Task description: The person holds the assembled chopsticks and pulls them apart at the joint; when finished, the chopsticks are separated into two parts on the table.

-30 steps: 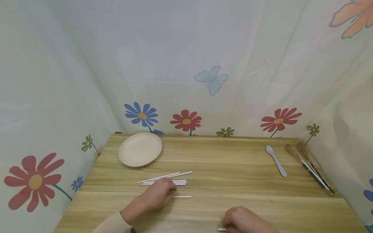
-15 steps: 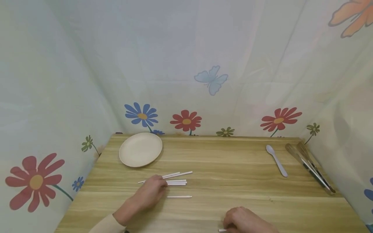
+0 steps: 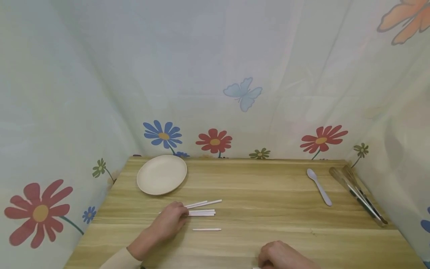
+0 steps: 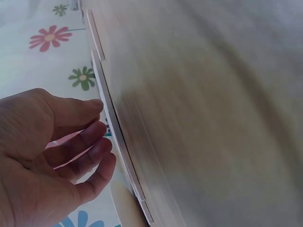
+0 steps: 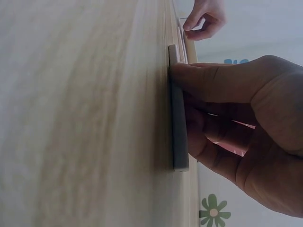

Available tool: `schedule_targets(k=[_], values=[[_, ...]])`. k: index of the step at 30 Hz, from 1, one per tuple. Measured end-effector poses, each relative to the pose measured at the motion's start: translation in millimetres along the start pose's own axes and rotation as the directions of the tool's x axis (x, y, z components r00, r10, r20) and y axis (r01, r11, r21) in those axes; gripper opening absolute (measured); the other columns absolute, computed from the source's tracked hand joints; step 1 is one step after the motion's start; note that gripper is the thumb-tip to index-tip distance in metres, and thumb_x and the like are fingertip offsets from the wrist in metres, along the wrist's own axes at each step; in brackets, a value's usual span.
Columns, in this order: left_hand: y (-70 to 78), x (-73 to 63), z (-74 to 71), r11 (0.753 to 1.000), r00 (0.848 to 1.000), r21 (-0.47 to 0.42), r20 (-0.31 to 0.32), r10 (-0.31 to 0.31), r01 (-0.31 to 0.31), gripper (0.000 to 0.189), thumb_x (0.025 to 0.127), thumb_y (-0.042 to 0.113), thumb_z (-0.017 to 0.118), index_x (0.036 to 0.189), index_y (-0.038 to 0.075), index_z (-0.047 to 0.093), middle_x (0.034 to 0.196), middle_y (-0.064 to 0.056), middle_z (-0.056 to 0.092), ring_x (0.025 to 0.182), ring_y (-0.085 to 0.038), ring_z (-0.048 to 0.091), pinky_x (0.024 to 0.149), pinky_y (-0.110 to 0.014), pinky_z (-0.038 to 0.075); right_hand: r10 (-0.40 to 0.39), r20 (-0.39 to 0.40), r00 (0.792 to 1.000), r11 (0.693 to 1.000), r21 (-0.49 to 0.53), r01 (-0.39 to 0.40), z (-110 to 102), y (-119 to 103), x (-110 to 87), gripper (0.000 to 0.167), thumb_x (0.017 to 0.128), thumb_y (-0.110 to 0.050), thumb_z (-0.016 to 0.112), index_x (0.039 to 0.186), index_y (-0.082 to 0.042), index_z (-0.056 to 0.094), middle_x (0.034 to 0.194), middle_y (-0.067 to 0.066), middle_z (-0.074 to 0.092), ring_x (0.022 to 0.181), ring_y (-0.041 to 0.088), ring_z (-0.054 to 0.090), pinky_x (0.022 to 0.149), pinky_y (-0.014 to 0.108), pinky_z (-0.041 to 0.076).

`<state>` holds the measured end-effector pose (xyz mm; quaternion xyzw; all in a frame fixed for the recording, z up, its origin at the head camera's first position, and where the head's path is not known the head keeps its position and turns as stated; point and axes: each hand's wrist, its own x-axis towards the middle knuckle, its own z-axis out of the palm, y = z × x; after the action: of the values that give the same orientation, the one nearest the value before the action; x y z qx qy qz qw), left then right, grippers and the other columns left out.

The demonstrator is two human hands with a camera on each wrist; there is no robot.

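My left hand (image 3: 169, 222) is over the left ends of a loose bunch of thin white sticks (image 3: 203, 213). In the left wrist view its thumb and fingers are loosely bent, fingertips right beside a long stick (image 4: 116, 123) lying on the table. Two slanted sticks (image 3: 209, 203) lie just behind the bunch, their left parts hidden by the hand. A single white stick (image 3: 206, 229) lies apart, nearer the front. My right hand (image 3: 285, 256), at the front edge of the view, pinches a white stick (image 5: 179, 127) between thumb and fingers, low over the tabletop.
A round cream plate (image 3: 162, 175) stands at the back left of the wooden table (image 3: 255, 186). Toward the back right lie a pale spoon (image 3: 319, 186) and several brushes (image 3: 359, 198). A flower-printed curtain (image 3: 188, 93) encloses the table at the back and sides.
My left hand has slid left along the sticks, uncovering more of the bunch and the whole single stick. The right hand has stayed nearly in place with its stick.
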<state>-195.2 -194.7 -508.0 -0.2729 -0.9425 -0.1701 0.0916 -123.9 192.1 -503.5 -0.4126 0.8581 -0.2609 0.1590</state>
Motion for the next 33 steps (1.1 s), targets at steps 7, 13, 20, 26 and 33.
schedule_targets(k=[7, 13, 20, 26, 33], values=[[-2.8, -0.4, 0.7, 0.999, 1.000, -0.024, 0.000, -0.029, 0.029, 0.017, 0.073, 0.003, 0.079, 0.087, 0.007, 0.072, 0.081, 0.002, 0.063, 0.079, -0.012, 0.059, 0.072, -0.030, 0.053, -0.050, -0.038, 0.998, 0.998, -0.031, 0.048, 3, 2, -1.3, 0.015, 0.081, -0.009, 0.070, 0.077, -0.024, 0.072, 0.073, -0.024, 0.058, 0.067, -0.011, 0.049, 0.058, 0.009, 0.041], [-4.6, 0.3, 0.4, 0.998, 0.999, -0.042, 0.011, -0.039, 0.039, 0.016, 0.073, 0.005, 0.080, 0.086, 0.007, 0.072, 0.079, 0.003, 0.060, 0.076, -0.011, 0.057, 0.069, -0.028, 0.052, -0.039, -0.031, 0.999, 0.999, -0.017, 0.038, 1, -1, -1.9, 0.016, 0.081, -0.010, 0.070, 0.077, -0.025, 0.071, 0.074, -0.024, 0.058, 0.067, -0.010, 0.050, 0.058, 0.009, 0.041], [-5.9, 1.3, 1.0, 0.998, 0.997, -0.036, 0.053, -0.055, 0.056, 0.014, 0.075, 0.005, 0.079, 0.086, 0.007, 0.072, 0.079, 0.004, 0.059, 0.076, -0.010, 0.056, 0.069, -0.029, 0.051, -0.016, -0.001, 1.000, 1.000, 0.022, 0.016, 1, -1, -0.2, 0.015, 0.083, -0.014, 0.069, 0.075, -0.027, 0.070, 0.072, -0.025, 0.057, 0.065, -0.010, 0.050, 0.057, 0.011, 0.042], [-8.2, 2.1, 2.2, 0.998, 0.996, -0.033, 0.074, -0.057, 0.060, 0.013, 0.075, 0.004, 0.078, 0.085, 0.009, 0.071, 0.079, 0.004, 0.059, 0.077, -0.011, 0.057, 0.070, -0.030, 0.052, -0.031, -0.005, 1.000, 0.999, 0.023, 0.031, 1, 0, -0.6, 0.016, 0.083, -0.014, 0.068, 0.076, -0.027, 0.070, 0.072, -0.024, 0.057, 0.063, -0.011, 0.051, 0.055, 0.009, 0.042], [-12.5, 6.4, 2.6, 0.996, 0.992, -0.042, 0.100, -0.075, 0.080, 0.013, 0.075, 0.003, 0.077, 0.078, 0.012, 0.069, 0.075, 0.008, 0.056, 0.072, -0.007, 0.053, 0.065, -0.027, 0.049, -0.039, -0.010, 0.999, 0.999, 0.007, 0.039, 1, 2, 0.3, 0.015, 0.083, -0.011, 0.069, 0.078, -0.025, 0.070, 0.073, -0.024, 0.057, 0.064, -0.011, 0.050, 0.055, 0.009, 0.041]])
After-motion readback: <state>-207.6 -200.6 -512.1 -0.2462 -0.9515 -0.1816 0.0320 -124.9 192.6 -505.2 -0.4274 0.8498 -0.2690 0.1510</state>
